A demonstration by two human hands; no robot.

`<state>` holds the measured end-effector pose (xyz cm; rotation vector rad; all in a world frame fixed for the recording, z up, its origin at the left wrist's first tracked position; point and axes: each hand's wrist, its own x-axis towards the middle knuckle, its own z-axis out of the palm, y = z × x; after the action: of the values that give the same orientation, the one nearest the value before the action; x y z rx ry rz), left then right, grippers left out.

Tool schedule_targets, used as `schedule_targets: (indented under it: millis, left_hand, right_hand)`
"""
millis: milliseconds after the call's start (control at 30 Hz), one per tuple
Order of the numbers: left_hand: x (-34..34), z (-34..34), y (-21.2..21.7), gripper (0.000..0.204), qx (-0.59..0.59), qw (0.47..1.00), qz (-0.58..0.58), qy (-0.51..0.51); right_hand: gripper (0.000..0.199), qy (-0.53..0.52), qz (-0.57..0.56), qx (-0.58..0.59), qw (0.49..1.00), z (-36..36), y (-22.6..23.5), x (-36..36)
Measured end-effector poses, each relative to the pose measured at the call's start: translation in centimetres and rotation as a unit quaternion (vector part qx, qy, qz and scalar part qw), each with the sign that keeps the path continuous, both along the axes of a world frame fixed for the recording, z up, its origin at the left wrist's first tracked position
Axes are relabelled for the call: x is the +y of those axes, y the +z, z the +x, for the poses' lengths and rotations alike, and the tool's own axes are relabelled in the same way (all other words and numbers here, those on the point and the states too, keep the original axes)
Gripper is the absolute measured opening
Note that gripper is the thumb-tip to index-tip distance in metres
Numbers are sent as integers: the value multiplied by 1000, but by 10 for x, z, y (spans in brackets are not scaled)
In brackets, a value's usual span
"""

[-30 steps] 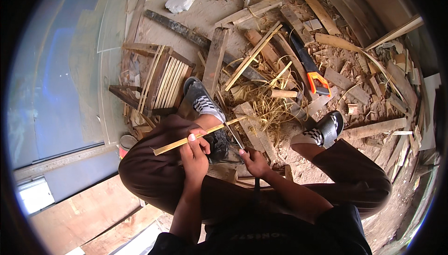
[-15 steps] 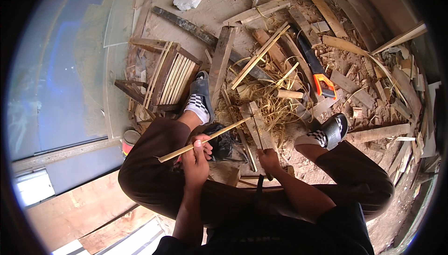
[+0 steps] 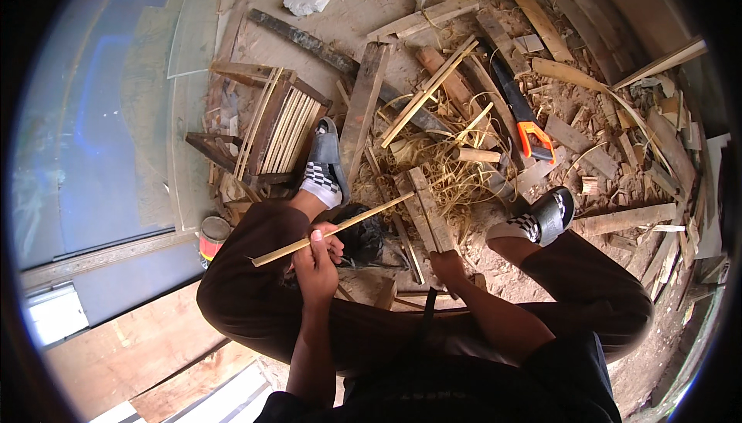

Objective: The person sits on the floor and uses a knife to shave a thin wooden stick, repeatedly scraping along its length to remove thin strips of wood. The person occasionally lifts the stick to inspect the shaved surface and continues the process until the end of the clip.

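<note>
My left hand (image 3: 318, 257) grips a long thin bamboo strip (image 3: 363, 216) near its middle; the strip slants from my left knee up toward the wood pile. My right hand (image 3: 448, 266) is lower, between my knees, closed on a dark blade or handle (image 3: 427, 316) that points down toward my body; what exactly it is cannot be told. A dark rounded object (image 3: 362, 233) lies on the ground just past my left hand. My two feet in slip-on shoes, the left (image 3: 326, 158) and the right (image 3: 550, 216), rest on the dirt among wood scraps.
A pile of pale shavings (image 3: 448, 172) and split planks lies ahead. An orange-handled handsaw (image 3: 524, 119) rests at the right of the pile. A small wooden frame with bamboo slats (image 3: 278, 125) stands at the left, a small tin (image 3: 212, 236) near it, a white stone (image 3: 308, 1) farther off.
My left hand has tilted the bamboo strip more steeply and drawn it closer to my knee. My right hand has shifted slightly right and lower. My feet have moved apart a little.
</note>
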<state>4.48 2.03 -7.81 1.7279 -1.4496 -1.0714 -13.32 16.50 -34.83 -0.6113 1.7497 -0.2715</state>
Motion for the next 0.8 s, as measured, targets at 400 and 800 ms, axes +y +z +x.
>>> schedule_targets:
  millis: [400,800]
  left_hand:
    - [-1,10,1,45,-2,999,-5,48]
    - [0,13,6,43,66,992,6,106]
  right_hand:
    - [50,-4,22,13,1000,-4,56,-15]
    - [57,32,86,46,995,-13,44,-8]
